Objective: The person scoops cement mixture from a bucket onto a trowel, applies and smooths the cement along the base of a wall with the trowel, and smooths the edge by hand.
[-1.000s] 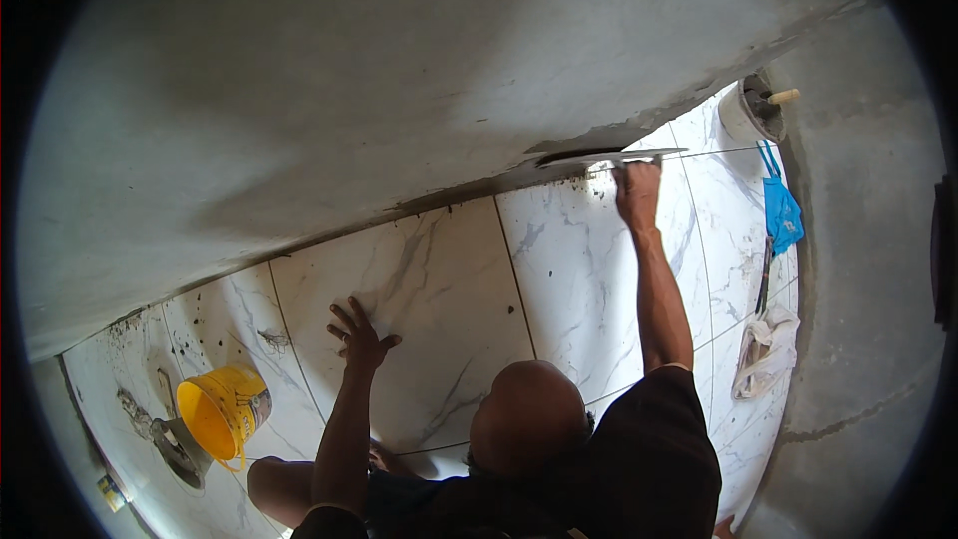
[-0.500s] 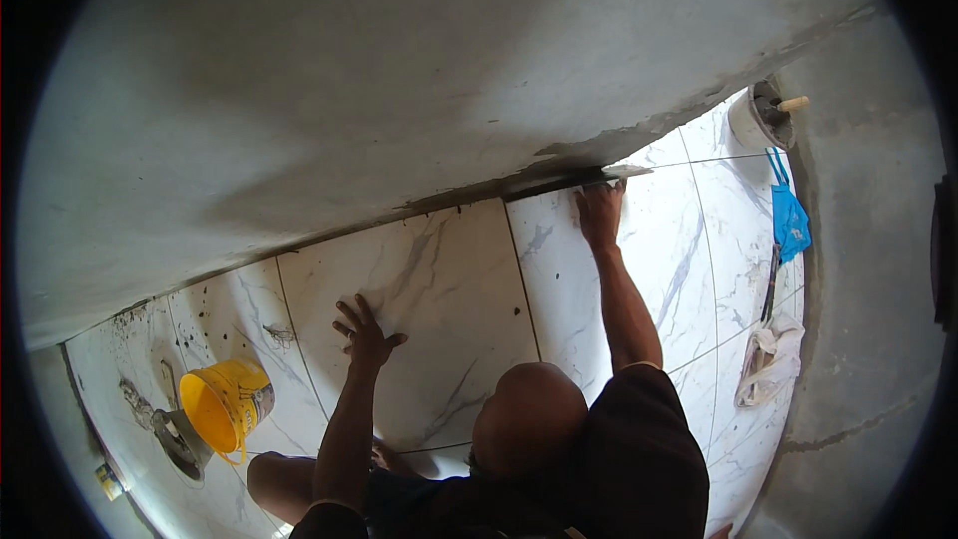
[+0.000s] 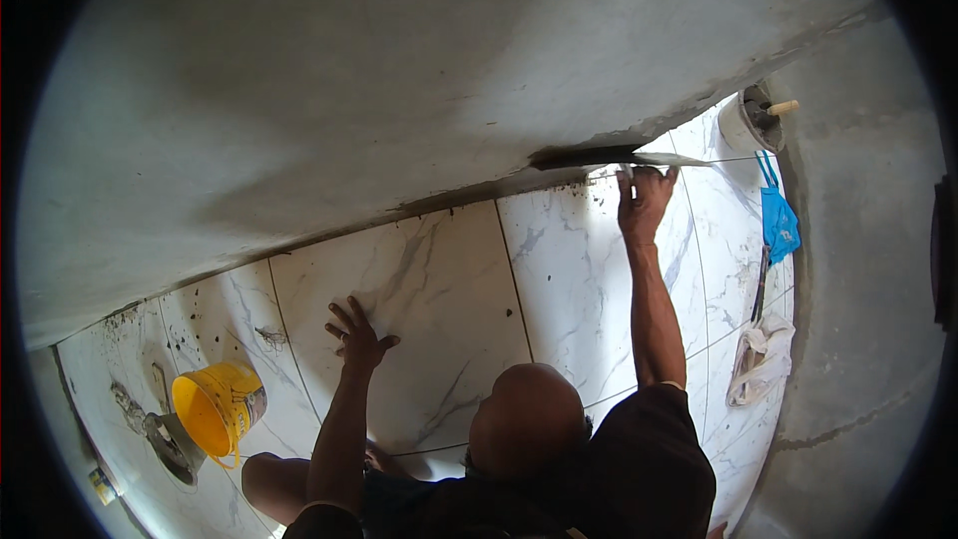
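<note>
My left hand lies with its fingers spread on a large white marbled floor tile. It holds nothing. My right arm reaches forward to the foot of the grey wall. There my right hand is closed on a long, flat trowel, whose dark blade lies along the joint between wall and tiles. The hand partly hides the grip. Dark crumbs of mortar are scattered on the tile edge just left of this hand.
A yellow bucket lies tipped at the left, beside a grey metal tool. At the far right stands a pale bucket with a wooden-handled tool in it. A blue cloth-like item and a whitish plastic bag lie nearer.
My right hand and the trowel have moved right along the wall foot, and mortar crumbs now show on the tile edge there. My left hand stays on its tile.
</note>
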`<action>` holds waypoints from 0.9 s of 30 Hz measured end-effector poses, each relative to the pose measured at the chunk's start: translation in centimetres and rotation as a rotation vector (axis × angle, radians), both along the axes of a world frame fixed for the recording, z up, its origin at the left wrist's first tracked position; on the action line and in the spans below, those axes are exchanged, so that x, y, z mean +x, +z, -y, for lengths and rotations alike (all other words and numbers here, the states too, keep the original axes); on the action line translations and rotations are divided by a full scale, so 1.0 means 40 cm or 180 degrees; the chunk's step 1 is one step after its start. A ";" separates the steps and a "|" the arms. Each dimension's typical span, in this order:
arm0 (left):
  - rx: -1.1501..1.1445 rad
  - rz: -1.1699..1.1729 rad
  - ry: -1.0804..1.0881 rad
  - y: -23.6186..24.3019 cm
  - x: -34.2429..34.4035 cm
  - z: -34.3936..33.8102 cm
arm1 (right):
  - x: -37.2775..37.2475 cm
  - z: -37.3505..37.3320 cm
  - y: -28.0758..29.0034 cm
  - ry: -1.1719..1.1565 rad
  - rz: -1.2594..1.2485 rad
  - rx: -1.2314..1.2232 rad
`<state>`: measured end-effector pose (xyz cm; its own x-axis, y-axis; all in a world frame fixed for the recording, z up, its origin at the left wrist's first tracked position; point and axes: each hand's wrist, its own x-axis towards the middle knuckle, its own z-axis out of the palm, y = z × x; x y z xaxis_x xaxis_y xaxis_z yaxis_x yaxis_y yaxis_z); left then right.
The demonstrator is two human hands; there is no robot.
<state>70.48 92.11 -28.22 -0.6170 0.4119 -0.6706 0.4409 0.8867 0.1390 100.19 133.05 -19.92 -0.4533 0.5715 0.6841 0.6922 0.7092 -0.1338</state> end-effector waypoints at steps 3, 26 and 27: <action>-0.0065 -0.0037 0.0001 -0.008 -0.005 0.008 | -0.005 0.016 0.078 -0.0061 -0.0125 0.0103; 0.0039 -0.0093 0.0009 -0.015 -0.007 0.015 | 0.010 0.002 0.050 0.0081 -0.0209 -0.0076; 0.0056 -0.0095 0.0029 -0.012 -0.007 0.019 | -0.007 0.019 0.033 0.0272 -0.0503 -0.0197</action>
